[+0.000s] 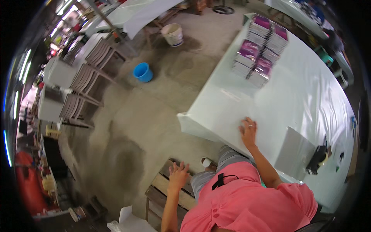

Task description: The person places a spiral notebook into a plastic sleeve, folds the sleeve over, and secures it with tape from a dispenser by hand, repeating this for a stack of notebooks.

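Note:
My left hand (178, 176) is held over a slatted wooden bench (164, 183), its fingers spread and nothing in them. Whether it touches the wood I cannot tell. On the white covered table (220, 104), near its front edge, my right hand (248, 131) rests with fingers a little bent and apart, holding nothing. Beyond it stand several stacks of spiral-bound notebooks (248, 52) with purple and white covers. To the right of my right forearm lies a flat grey-white sheet (295, 150), with a black tape dispenser (317, 159) beside it.
A blue bucket (143, 72) and a white pail (172, 34) stand on the concrete floor (166, 96). Stacked plastic chairs (83, 83) fill the left side. A wooden-legged table with a white cover (141, 17) is at the back. Something red (29, 181) is at lower left.

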`<state>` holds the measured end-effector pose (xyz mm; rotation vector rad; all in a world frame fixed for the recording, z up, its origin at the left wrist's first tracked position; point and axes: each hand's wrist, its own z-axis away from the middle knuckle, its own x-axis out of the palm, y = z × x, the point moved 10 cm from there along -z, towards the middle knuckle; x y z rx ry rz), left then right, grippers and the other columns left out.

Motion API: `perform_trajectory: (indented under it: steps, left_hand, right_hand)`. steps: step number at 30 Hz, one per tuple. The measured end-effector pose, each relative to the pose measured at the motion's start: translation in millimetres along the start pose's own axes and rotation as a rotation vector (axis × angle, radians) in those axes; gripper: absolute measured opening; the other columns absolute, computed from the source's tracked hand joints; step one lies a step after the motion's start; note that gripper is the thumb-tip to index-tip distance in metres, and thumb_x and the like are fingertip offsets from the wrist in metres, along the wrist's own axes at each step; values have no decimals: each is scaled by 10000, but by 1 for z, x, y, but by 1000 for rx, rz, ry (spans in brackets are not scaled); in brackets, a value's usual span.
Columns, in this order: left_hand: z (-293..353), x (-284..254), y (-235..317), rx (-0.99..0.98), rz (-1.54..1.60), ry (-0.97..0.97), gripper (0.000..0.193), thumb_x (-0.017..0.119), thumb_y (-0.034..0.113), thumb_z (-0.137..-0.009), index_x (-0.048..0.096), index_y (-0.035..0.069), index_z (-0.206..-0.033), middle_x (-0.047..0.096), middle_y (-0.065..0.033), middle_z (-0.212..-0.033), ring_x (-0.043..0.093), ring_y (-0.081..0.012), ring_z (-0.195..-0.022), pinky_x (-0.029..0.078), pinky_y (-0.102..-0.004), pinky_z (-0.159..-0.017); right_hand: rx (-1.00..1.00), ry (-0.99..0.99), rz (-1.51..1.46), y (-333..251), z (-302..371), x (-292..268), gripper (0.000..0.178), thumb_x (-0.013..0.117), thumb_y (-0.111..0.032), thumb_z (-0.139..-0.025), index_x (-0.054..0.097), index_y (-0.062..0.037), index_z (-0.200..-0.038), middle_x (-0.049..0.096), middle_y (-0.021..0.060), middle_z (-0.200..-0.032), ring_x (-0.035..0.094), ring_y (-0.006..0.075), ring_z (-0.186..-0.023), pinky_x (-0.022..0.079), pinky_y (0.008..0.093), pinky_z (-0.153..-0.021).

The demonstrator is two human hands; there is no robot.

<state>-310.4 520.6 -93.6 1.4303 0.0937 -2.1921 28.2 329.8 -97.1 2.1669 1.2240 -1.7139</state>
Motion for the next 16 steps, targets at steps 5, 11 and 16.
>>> perform_trajectory:
  steps: [5,11,16]
  left_hand:
    - [34,-4,-92,-318,183,35,533,615,268,-893,445,197,-1393,412,-138,-1461,375,-446,-1331,309,-647,-1038]
    - [-59,17,-98,-14,373,-161,565,583,318,-919,384,211,-1437,348,-149,-1491,340,-449,-1343,313,-643,-1043]
    - [-153,-40,-138,107,268,-237,628,572,352,-926,307,224,-1480,248,-146,-1548,306,-454,-1366,286,-653,-1063]
  right_hand:
    - [51,-39,61,-19,-9,8,343,646,-156,-875,533,-98,-1193,503,85,-1335,432,264,-1260,274,510,-1106]
    - [59,-59,88,-27,-15,17,336,641,-121,-866,528,-81,-1180,516,102,-1325,441,290,-1257,277,502,-1115]
    - [154,-67,42,23,2,40,341,622,-159,-899,538,-48,-1211,504,142,-1358,419,331,-1283,256,473,-1122]
